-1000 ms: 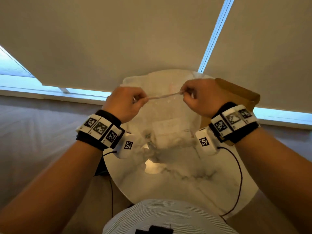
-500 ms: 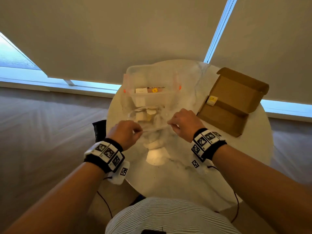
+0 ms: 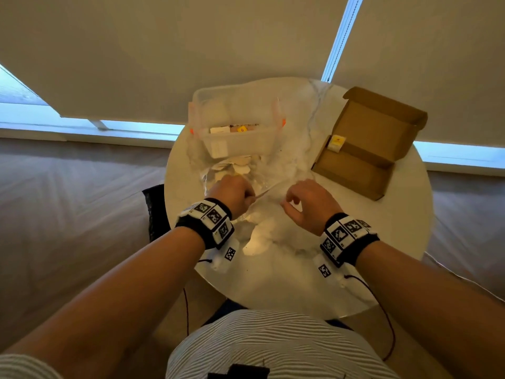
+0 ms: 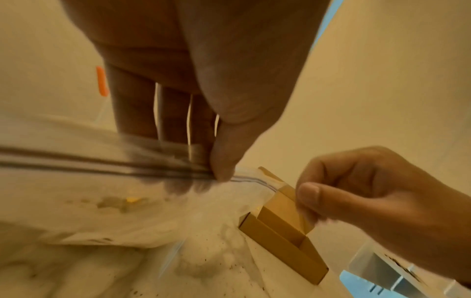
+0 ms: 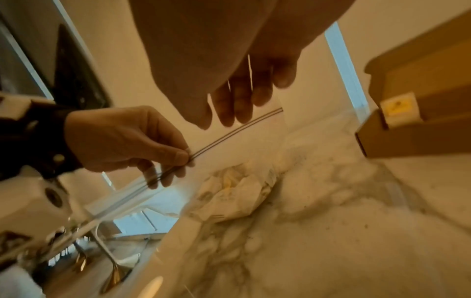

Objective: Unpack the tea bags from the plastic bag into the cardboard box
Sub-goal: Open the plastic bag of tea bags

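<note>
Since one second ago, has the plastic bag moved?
Yes. The plastic bag came down from in front of the blinds onto the table.

Both hands now sit lower, just above the counter [image 3: 382, 242]. The right hand [image 3: 308, 205] has let go of the plastic bag [image 3: 284, 170]; the left hand [image 3: 232, 195] still pinches its seal.

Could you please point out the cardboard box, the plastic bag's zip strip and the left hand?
cardboard box [image 3: 352, 173]: head view, on its front flap.
zip strip [image 5: 229, 132]: right wrist view, on the double line.
left hand [image 3: 232, 191]: head view, on its back.
</note>
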`<state>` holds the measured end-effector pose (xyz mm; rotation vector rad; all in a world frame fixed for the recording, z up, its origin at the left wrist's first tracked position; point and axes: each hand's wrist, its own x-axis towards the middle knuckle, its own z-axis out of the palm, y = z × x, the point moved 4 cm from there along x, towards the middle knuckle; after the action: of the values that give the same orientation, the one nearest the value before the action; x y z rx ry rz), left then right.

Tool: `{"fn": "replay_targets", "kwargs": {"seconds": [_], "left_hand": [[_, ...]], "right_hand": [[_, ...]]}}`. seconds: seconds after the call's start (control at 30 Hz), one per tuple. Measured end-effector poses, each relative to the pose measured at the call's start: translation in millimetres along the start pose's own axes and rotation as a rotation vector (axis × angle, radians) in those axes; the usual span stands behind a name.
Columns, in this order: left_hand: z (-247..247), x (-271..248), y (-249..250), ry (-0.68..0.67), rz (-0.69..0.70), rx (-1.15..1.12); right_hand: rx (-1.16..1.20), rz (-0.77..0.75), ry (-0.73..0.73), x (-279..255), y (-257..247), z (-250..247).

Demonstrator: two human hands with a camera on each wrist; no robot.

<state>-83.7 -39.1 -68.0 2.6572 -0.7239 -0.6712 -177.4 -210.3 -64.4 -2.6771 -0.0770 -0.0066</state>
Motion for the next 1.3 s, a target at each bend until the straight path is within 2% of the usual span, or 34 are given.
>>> {"fn": "replay_targets", "kwargs": {"seconds": [0.1,0.2,0.33,0.67,0.87,1.1,1.3], "left_hand": [[-1,5,1,0.030,-0.025,-0.049],[4,4,3,0.039,-0.036,-0.079],[8,0,3,0.037,-0.020,-0.089],[3,-2,2,0.064,-0.035,-0.170],[1,-2,0,0.076,-0.071,-0.195],[-3,-5,-3,0.012,-0.086,-0.387],[-13,-5,4,0.006,-0.046,-0.333]], "right_hand": [[0.216,0.246,-0.124,2,3,16],[0.576,0.511,-0.135,8,0,26],[0.825,0.662,-0.118,12,-9,31],[1.044,0.777,-0.143,15,-18,40],[1.077,0.764,-0.151,18,-22,43],[1.128,0.751,-0.133,19,-20,45],[1.167,0.750,-0.160,22,-19,43]]}}
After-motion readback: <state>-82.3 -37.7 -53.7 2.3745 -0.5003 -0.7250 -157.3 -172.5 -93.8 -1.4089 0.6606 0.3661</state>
